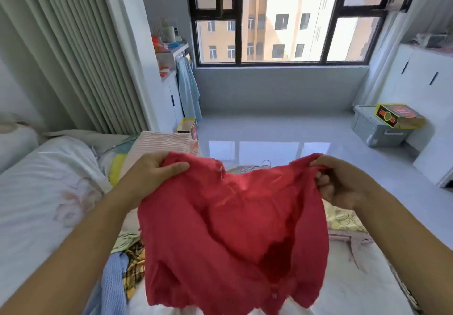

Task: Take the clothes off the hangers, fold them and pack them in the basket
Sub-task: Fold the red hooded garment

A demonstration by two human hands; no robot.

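Above the bed we hold a red knit garment spread out between our two hands, its body hanging down in front of us and covering much of the mattress from view. Our left hand grips one upper corner, thumb lying across the top of the fabric and fingers curled beneath it; our right hand pinches the other upper corner, fingers bunched around the edge. The top hem sags in a shallow curve between the two grips. Just behind that sagging hem we can make out the hook of a hanger lying on the bed among patterned cloth. To the lower left, beside the red garment, lie a light blue knit piece and a yellow plaid piece, partly overlapping. Farther left is a white quilt with a faint floral print, and beyond our left hand a pink striped piece sits near the foot of the bed. On the glossy floor by the right wall stands a grey storage box with a yellow and red carton resting tilted on its lid. A large dark-framed window fills the far wall, with pleated curtains on the left.
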